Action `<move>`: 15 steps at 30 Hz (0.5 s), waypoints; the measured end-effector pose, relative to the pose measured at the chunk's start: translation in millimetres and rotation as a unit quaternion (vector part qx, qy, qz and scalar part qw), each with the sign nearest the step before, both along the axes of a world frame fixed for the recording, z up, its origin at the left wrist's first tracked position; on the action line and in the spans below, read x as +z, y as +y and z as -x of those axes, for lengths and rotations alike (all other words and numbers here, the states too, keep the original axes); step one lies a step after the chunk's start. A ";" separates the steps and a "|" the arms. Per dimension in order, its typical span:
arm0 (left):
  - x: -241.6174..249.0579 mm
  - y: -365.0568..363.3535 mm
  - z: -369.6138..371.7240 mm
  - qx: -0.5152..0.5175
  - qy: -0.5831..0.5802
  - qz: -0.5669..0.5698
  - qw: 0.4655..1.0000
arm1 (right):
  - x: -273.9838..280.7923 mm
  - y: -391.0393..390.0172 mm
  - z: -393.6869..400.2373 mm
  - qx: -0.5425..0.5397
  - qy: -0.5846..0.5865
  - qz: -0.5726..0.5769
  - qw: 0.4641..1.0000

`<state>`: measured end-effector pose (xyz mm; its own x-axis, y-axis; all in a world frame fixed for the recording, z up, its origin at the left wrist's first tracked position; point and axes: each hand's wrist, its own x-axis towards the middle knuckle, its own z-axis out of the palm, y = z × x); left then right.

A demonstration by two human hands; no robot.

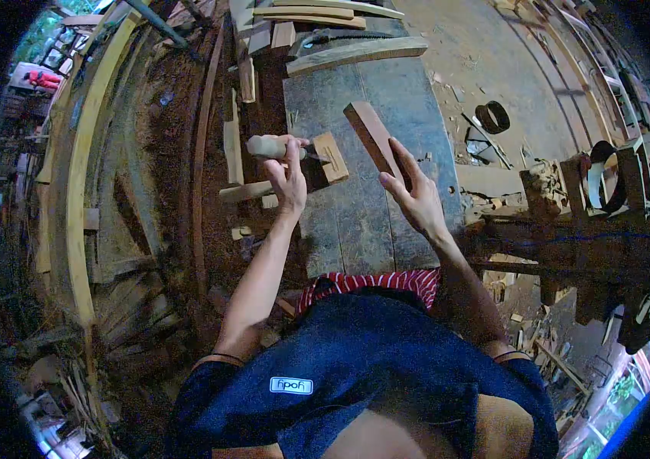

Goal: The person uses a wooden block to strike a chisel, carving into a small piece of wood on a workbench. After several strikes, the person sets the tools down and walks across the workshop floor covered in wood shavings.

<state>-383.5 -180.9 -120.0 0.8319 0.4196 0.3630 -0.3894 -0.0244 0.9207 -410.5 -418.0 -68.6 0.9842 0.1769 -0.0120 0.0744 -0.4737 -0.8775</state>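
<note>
My left hand (pixel 289 180) is closed around a chisel (pixel 265 146) with a thick pale handle. The chisel's blade points right, its tip at a slot in a small light wood block (pixel 333 167) lying on the workbench (pixel 363 229). In my right hand (pixel 418 200) is a brown rectangular wooden bar (pixel 371 131), gripped near its lower end and slanting up to the left. The bar stands to the right of the small block, apart from it.
A handsaw (pixel 344 35) and a curved wooden piece (pixel 359 55) lie at the bench's far end, among several strips of wood. Long boards (pixel 84 191) run along the left. A dark ring (pixel 492 117) lies on the floor to the right.
</note>
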 end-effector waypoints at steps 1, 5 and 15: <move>-0.7 0.6 -0.4 0.000 0.001 0.000 1.000 | -0.4 0.2 0.1 0.001 -0.005 -0.001 1.000; -10.6 2.4 -4.1 -0.006 0.000 -0.005 1.000 | -1.4 2.1 -0.5 0.000 -0.027 -0.002 1.000; -14.8 -8.2 2.1 0.013 0.064 -0.028 0.997 | 51.0 28.6 -13.2 0.035 -0.077 -0.030 0.996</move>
<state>-385.6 -189.0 -134.8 0.8623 0.4230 0.2784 -0.2675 -0.0862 0.9597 -397.3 -389.4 -17.6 0.9585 0.2416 0.1513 0.2422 -0.4104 -0.8791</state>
